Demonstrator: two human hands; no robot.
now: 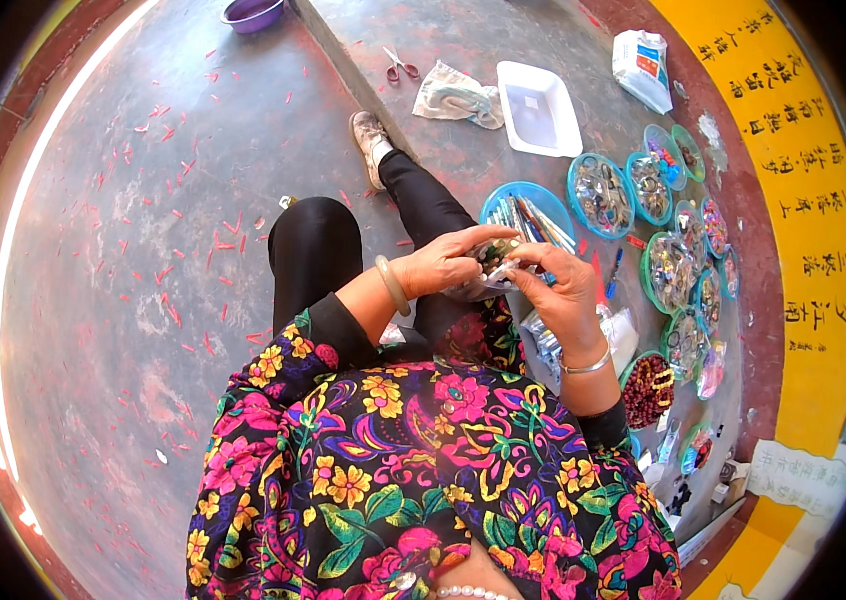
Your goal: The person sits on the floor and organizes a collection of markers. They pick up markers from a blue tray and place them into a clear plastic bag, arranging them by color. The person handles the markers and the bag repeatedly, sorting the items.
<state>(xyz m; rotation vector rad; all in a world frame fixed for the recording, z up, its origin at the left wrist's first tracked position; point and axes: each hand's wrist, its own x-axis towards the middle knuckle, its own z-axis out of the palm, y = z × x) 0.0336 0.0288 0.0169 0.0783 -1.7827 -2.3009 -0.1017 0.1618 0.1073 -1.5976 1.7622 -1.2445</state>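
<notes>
A person in a bright floral top and black trousers sits on a grey concrete floor, seen from above. Both hands meet in front of the chest over a small clear plastic bag (488, 272) that holds small dark and greenish pieces.

The left hand (448, 262) wears a pale bangle at the wrist; its fingers are curled and pressed together on the bag's top left edge, pinching it. The right hand (563, 290) wears a thin silver bracelet; its fingers and thumb close around the bag's right side, gripping it from the other edge. The bag is held in the air between the two hands, above the person's right thigh.

Just beyond the bag lies a blue-rimmed round tray of pens (528, 212). To the right of the bag, a curved row of round blue- and green-rimmed dishes (600, 195) holds small mixed trinkets. Nearer the person than the bag, on the right, a dish of dark red beads (647, 390) sits by the right forearm. Well beyond the bag lie a white rectangular tray (539, 108), a crumpled cloth (458, 97) and red-handled scissors (402, 66). Far to the upper left of the bag stands a purple bowl (253, 14). Small red scraps (168, 130) are scattered over the floor to the left of the bag.
</notes>
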